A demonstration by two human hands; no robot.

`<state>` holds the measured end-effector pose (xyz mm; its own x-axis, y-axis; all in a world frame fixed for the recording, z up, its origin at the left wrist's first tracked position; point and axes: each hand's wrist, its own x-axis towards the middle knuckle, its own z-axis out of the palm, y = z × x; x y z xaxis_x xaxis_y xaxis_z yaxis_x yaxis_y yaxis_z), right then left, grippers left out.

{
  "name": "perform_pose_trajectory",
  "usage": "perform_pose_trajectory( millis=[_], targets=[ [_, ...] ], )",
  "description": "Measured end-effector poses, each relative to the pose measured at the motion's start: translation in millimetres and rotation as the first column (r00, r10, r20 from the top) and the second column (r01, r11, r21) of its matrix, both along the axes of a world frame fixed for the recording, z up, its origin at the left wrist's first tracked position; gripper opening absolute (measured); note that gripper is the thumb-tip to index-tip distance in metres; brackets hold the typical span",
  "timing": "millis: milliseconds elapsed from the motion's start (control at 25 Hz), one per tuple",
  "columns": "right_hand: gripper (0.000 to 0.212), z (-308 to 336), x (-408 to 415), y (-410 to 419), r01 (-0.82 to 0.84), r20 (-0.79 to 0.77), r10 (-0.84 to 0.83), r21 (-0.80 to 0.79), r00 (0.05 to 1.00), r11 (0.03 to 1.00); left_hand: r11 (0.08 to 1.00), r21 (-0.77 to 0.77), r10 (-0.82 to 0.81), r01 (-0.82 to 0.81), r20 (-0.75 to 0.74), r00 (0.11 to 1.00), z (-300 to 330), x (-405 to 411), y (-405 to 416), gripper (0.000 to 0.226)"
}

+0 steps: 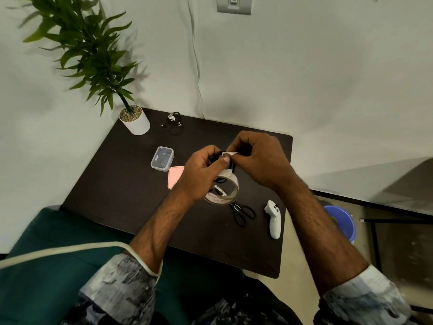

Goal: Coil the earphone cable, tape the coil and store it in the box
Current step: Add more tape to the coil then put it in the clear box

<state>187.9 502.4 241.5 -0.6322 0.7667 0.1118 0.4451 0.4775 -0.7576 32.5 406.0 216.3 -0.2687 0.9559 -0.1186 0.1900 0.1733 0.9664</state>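
Both hands, left (201, 170) and right (256, 158), pinch the coiled earphone cable (216, 156) between them (tape roll (225, 190) dangling below).

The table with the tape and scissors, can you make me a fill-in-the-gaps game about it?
1. The clear plastic box stands open, and its lid beside it is coloured ____.
2. The scissors lie between the tape roll and the white ____.
3. Both the left hand and the right hand hold the black earphone cable above the ____ table.
4. The potted plant stands at the table's far ____ corner.

Missing words: pink; controller; dark; left
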Motion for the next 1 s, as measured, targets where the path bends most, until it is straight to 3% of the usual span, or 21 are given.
perform_pose_trajectory(
  millis=[200,440,600,840,1000],
  targets=[
    [0.011,2,4,-1,0.0,-0.044,-0.002,-0.038,0.999,0.999,0.996,0.076,0.045,-0.037,-0.099,0.994,-1,6,4,0.025],
    [0.02,-2,8,-4,0.073,-0.205,-0.121,-0.228,0.971,0.971,0.995,0.098,0.042,-0.031,-0.113,0.993,3,9,6,0.037],
    [0.029,0,9,-7,0.131,-0.215,-0.179,-0.219,0.96,0.967,0.995,0.1,0.042,-0.029,-0.128,0.991,1,12,6,0.022],
    [0.022,0,10,-11,0.054,-0.235,-0.08,-0.116,0.969,0.992,0.99,0.12,0.077,-0.068,-0.067,0.995,2,11,8,0.024],
    [0.022,-1,8,-10,0.084,-0.197,-0.101,-0.095,0.975,0.992,0.989,0.129,0.087,-0.078,-0.065,0.994,3,12,8,0.027]
  ],
)
